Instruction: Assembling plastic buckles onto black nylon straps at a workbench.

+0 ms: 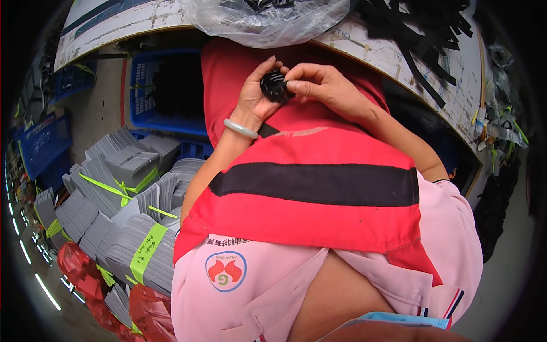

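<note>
Above my lap, my left hand [259,94] is cupped palm up around a small bundle of black pieces [274,86], which look like short folded or coiled strips. My right hand [326,85] comes in from the right, thumb and forefinger pinched together at the bundle's right edge. The exact kind of the pieces is too small to make out. A red apron [319,148] with a black band covers my lap beneath both hands. A pale bangle [241,129] is on my left wrist.
Ahead is a worn white table [364,48] bearing a clear plastic bag [268,23] and loose black strips [427,45]. On the left stand a blue crate [139,85] with dark contents, stacked grey sheets [125,159] tied with yellow-green bands, and red bags [151,310].
</note>
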Demonstrator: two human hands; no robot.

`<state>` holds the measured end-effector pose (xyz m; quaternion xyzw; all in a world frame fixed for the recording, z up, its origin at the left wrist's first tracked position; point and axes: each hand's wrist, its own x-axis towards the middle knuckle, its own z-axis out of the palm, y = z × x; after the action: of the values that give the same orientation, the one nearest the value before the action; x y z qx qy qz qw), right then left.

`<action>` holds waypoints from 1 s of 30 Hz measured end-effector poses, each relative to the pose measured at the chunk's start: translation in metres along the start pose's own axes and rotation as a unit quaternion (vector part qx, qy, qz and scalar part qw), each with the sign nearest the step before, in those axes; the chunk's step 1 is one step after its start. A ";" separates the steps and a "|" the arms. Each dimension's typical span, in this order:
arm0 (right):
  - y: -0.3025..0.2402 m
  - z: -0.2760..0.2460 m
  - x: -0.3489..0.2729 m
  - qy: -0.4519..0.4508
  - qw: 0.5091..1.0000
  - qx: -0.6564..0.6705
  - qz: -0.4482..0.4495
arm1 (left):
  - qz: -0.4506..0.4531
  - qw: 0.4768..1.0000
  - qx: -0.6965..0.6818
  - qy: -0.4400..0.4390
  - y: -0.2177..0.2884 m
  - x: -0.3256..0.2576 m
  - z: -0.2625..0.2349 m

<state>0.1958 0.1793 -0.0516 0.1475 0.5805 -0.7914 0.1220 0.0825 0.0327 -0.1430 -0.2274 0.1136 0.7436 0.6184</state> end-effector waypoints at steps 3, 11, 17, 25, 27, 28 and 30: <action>0.001 -0.009 0.004 0.067 0.987 0.142 0.026 | 0.001 0.997 0.075 -0.014 -0.001 -0.003 0.002; 0.007 -0.013 0.006 0.157 0.973 0.170 -0.019 | 0.069 0.965 0.251 -0.027 -0.017 -0.014 0.037; 0.013 -0.013 0.004 0.176 0.978 0.106 -0.031 | 0.075 0.959 0.272 -0.002 -0.019 -0.002 0.045; -0.040 -0.094 -0.006 0.312 0.884 -0.272 -0.215 | 0.053 0.961 0.272 -0.001 -0.014 -0.013 0.042; -0.058 -0.137 0.000 0.434 0.786 -0.372 -0.237 | 0.055 0.952 0.300 0.017 -0.014 -0.017 0.042; -0.057 -0.167 0.007 0.494 0.646 -0.521 -0.260 | 0.055 0.942 0.329 0.032 -0.015 -0.016 0.044; -0.049 -0.197 0.017 0.478 0.606 -0.622 -0.135 | 0.026 0.962 0.273 0.001 -0.011 -0.011 0.038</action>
<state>0.1805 0.3820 -0.0699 0.3134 0.9219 -0.0648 -0.2184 0.0870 0.0427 -0.1030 -0.0478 0.3183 0.6998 0.6378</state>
